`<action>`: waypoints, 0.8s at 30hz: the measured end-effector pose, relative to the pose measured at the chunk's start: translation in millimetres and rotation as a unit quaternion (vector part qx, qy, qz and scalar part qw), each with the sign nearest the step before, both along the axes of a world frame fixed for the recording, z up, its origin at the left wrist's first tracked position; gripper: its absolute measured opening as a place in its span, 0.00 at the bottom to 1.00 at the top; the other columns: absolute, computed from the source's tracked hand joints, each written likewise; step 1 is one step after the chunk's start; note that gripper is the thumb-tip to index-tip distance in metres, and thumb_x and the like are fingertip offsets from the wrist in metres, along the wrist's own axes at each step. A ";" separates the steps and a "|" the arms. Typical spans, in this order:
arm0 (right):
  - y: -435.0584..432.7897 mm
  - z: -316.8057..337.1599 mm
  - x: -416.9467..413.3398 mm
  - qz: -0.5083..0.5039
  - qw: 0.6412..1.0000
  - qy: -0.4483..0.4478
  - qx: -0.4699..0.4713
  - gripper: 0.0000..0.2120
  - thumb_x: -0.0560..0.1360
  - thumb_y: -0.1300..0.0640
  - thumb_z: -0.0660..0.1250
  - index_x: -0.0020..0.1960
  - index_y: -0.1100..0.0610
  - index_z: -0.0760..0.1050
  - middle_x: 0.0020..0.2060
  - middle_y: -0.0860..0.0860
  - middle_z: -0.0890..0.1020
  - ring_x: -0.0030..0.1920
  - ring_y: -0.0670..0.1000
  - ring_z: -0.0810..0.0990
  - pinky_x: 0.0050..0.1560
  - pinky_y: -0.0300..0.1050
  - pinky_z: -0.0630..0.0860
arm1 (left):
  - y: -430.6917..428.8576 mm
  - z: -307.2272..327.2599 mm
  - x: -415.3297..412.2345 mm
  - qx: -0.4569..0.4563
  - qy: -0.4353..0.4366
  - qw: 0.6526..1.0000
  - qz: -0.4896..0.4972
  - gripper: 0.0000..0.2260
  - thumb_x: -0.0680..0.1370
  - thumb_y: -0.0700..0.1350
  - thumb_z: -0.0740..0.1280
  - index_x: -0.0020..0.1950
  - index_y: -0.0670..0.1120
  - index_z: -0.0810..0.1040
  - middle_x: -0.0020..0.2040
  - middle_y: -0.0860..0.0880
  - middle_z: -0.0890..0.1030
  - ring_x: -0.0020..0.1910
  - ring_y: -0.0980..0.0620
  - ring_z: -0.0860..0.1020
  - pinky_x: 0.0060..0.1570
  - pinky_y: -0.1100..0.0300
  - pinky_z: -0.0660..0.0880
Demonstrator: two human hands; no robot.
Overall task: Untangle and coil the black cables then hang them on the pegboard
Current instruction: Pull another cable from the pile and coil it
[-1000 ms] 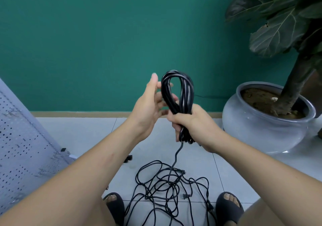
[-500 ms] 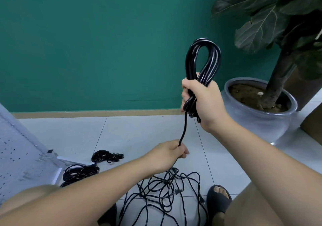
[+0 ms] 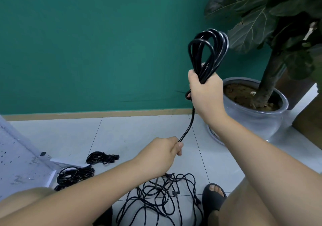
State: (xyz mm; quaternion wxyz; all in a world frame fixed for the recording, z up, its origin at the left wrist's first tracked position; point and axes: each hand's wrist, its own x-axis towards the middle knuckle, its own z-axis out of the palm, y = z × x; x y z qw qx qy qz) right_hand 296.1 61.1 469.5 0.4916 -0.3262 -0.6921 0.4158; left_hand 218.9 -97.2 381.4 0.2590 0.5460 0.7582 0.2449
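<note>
Gripping the coiled black cable [image 3: 208, 51] at one o'clock, the right hand [image 3: 206, 93] bunches its loops while the left hand [image 3: 162, 156] pinches the trailing strand [image 3: 189, 126], apparently to feed slack from the six-o'clock floor tangle [image 3: 156, 198].

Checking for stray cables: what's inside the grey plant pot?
The grey pot holds brown soil with the plant's trunk rising from it; no cable shows. Its near wall hides the soil's front edge.
</note>
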 end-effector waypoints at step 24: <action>-6.5 -38.0 -11.6 0.225 0.932 -0.277 -0.055 0.43 0.79 0.21 0.55 0.40 0.64 0.73 0.30 0.60 0.80 0.27 0.56 0.79 0.33 0.51 0.75 | -28.1 85.0 -65.9 0.332 -0.126 0.920 0.164 0.17 0.84 0.56 0.69 0.42 0.46 0.73 0.31 0.48 0.67 0.32 0.48 0.64 0.37 0.52 0.64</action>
